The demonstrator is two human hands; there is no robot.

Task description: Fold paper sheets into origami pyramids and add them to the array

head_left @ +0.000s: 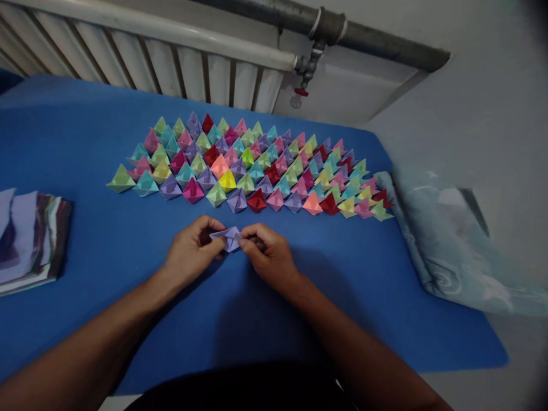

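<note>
Two-handed, pinches a purple paper boat (pixel 232 236) lengthwise between left hand (pixel 190 248) and right hand (pixel 270 251) (neither nearer), with rows of paper boats (pixel 247 157) just beyond.

The boat (pixel 232 235) is matt paper — the tabletop (pixel 115 245) smooth, the pipe (pixel 387 43) dull metal.

Paper stack (pixel 25 237) left of paper boats (pixel 256 172), cloth (pixel 456 251) right
</note>
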